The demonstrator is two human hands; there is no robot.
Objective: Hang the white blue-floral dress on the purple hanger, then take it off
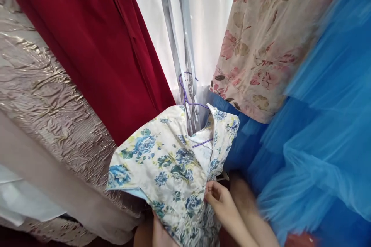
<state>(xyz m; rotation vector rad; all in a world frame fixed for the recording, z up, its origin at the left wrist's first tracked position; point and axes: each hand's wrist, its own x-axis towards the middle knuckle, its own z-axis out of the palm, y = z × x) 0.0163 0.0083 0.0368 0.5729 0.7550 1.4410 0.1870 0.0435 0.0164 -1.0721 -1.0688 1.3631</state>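
Observation:
A white short-sleeved floral top (171, 162) with blue flowers hangs on a thin purple hanger (185, 98), its V-shaped neck open towards me. My right hand (218, 198) pinches the top's front edge just below the neckline, thumb and fingers closed on the cloth. From the bottom edge my left hand (160, 229) reaches up under the garment's left side; its fingers are hidden by the fabric. Ruffled or fringed cloth shows along the lower front. The hanger's hook is at long grey straps (181, 38).
A dark red garment (95, 46) and a textured metallic-patterned cloth (49, 85) hang at left. To the right hang a beige pink-flowered garment (257, 46) and blue tulle (327, 135). White fabric (216, 15) is behind the straps. Bare legs (243, 193) show below.

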